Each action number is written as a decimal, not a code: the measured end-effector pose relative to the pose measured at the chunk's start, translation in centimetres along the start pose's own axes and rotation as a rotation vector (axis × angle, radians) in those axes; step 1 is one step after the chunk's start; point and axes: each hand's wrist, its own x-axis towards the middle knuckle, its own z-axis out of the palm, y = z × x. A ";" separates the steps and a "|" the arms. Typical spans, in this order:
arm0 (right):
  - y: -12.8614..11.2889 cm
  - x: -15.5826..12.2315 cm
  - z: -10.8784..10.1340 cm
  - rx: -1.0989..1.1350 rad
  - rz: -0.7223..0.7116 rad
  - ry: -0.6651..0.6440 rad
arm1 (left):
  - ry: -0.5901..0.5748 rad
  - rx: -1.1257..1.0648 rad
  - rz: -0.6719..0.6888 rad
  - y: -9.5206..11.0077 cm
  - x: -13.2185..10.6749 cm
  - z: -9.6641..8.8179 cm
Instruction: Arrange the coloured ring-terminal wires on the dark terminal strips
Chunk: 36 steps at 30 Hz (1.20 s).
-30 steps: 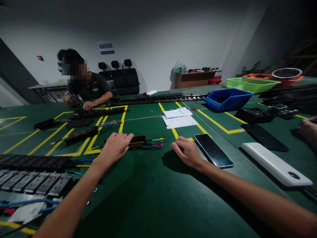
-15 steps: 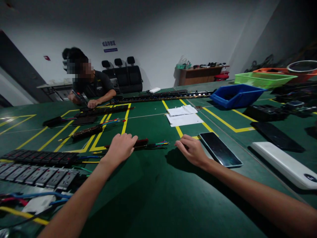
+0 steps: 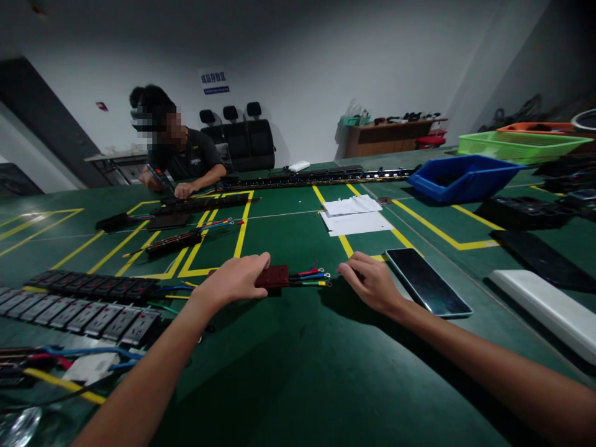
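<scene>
My left hand [image 3: 237,276] is wrapped over a dark red, flat strip [image 3: 278,276], its thumb along the near edge. Much of the strip lies hidden under the hand. From its right end come red, blue and yellow-green wires [image 3: 310,277] tipped with metal ring terminals. Just right of those tips is my right hand [image 3: 370,282], its fingers curled in and nothing visible in them; a small gap separates it from the terminals. Close beside the right hand, a phone [image 3: 428,282] lies screen up on the green table [image 3: 288,366].
Rows of socket modules [image 3: 97,316] and loose cables [image 3: 88,352] lie at left. White papers [image 3: 356,217], a blue bin [image 3: 465,177], a green basket [image 3: 521,148] and a white oblong device [image 3: 544,310] occupy the middle and right. Across the table a person [image 3: 186,158] handles a tool.
The dark red strip has turned so its broad face shows, and its wires now point right with the terminals fanned out. The view has shifted slightly left.
</scene>
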 end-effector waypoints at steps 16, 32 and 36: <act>-0.2 0.0 0.2 -0.121 -0.018 -0.239 | 0.201 -0.176 0.012 -1.4 1.8 2.4; -0.8 -0.1 0.3 -0.233 -0.083 -0.350 | 0.320 -0.030 0.030 -0.9 2.5 4.6; -0.6 -0.1 0.3 -0.246 -0.122 -0.405 | 0.327 -0.034 0.039 -1.0 2.5 4.7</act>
